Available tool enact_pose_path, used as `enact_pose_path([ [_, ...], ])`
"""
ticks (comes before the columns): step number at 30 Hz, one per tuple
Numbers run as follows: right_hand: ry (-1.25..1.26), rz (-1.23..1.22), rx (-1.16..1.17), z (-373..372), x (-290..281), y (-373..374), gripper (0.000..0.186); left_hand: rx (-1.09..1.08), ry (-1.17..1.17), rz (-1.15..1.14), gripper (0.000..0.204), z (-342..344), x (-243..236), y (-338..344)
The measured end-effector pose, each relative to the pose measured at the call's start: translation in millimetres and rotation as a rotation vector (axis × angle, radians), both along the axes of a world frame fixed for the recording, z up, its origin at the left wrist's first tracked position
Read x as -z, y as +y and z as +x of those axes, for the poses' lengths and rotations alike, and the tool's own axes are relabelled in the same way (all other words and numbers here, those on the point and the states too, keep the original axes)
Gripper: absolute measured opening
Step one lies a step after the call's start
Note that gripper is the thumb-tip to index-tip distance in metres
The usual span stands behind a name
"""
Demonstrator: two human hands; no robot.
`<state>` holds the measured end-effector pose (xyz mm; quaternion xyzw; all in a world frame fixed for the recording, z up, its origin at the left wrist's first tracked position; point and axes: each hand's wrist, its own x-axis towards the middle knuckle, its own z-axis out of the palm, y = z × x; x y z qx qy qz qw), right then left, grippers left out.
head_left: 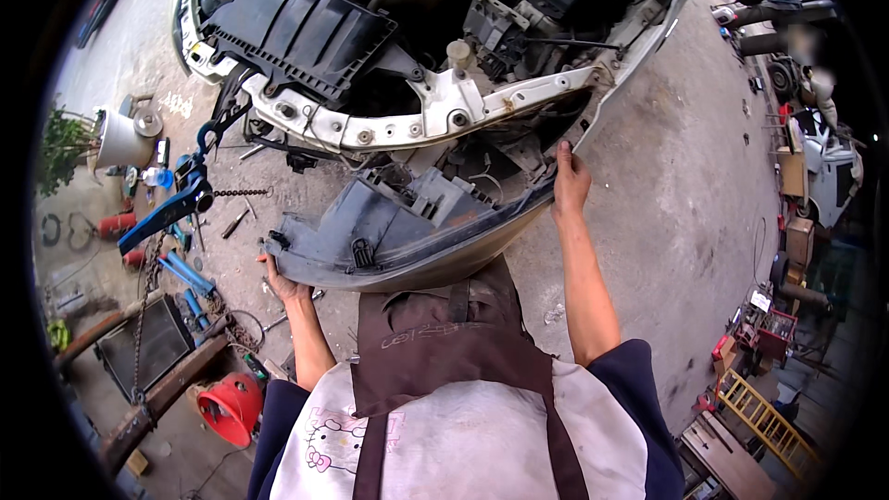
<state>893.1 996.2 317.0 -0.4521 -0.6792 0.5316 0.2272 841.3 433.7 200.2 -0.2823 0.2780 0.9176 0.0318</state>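
A large headlight with a dark grey housing spans the gap between my hands, just below the front of a car with its engine bay exposed. My left hand grips its lower left end, fingers partly hidden under the edge. At its upper right end, next to the car's fender, my right hand holds the rim with the thumb on top. The white front crossmember lies just beyond the headlight. Its lens side faces my brown apron and is mostly hidden.
A blue chain-and-clamp tool hangs from the car's left front. Tools lie on the concrete, with a red bucket and a rusty beam at lower left. Far right are a yellow ladder and stacked boxes.
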Motion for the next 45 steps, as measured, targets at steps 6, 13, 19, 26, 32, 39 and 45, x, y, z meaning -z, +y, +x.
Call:
enact_pose_path([
  [6, 0.058, 0.137, -0.006, 1.7, -10.1, 6.6, 0.05, 0.068, -0.417, 0.048, 0.057, 30.3, 49.8, 26.7],
  [13, -0.185, 0.084, -0.055, 4.0, 14.1, 3.5, 0.041, 0.07, -0.589, 0.027, 0.062, 44.5, 56.3, 25.4],
  [19, -0.217, 0.106, -0.123, -6.7, 36.0, 4.3, 0.043, 0.068, -0.663, -0.035, 0.06, 59.7, 57.2, 16.0],
  [26, -0.202, 0.222, -0.093, -35.6, 18.3, 32.4, 0.046, 0.07, -0.706, -0.001, 0.061, 39.0, 55.4, 56.3],
  [32, -0.065, 0.309, 0.011, -59.0, -1.5, 54.2, 0.037, 0.144, -0.675, 0.093, 0.063, 7.2, 52.7, 91.4],
  [39, 0.021, 0.39, 0.011, -73.3, -5.2, 71.1, 0.024, 0.14, -0.711, 0.029, 0.061, -12.5, 54.9, 120.7],
  [45, 0.001, 0.418, -0.016, -81.1, -3.4, 81.2, 0.023, 0.112, -0.708, 0.047, 0.06, -3.9, 59.7, 131.6],
])
